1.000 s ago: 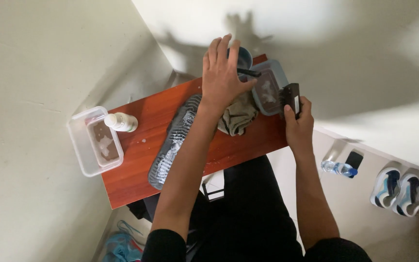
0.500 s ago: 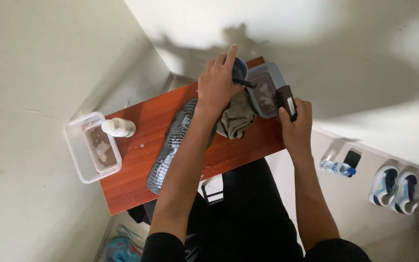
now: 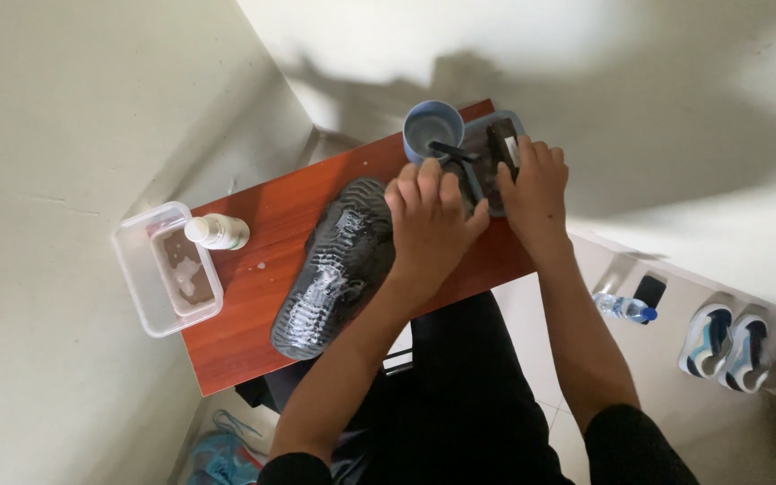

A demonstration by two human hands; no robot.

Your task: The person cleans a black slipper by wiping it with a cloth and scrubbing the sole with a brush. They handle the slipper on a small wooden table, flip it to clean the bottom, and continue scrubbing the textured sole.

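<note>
Two hands at work over a dark shoe sole on the red bench.
Left hand (image 3: 428, 224) rests fingers spread beside the wet shoe sole (image 3: 334, 269); right hand (image 3: 532, 189) has its fingers closed round a dark brush (image 3: 502, 144) over the tray (image 3: 487, 166); blue cup (image 3: 433, 130) behind, on the bench (image 3: 253, 332).

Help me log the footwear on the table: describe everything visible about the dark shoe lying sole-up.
The shoe lies sole-up and slantwise on the reddish-brown wooden table, heel toward the near-left edge. Its dark grey sole looks like rubber, ribbed with fine ridges, and glistens as if wet. The upper is hidden beneath. The left hand rests at its toe end, partly covering it; whether it grips the shoe cannot be told.
</note>
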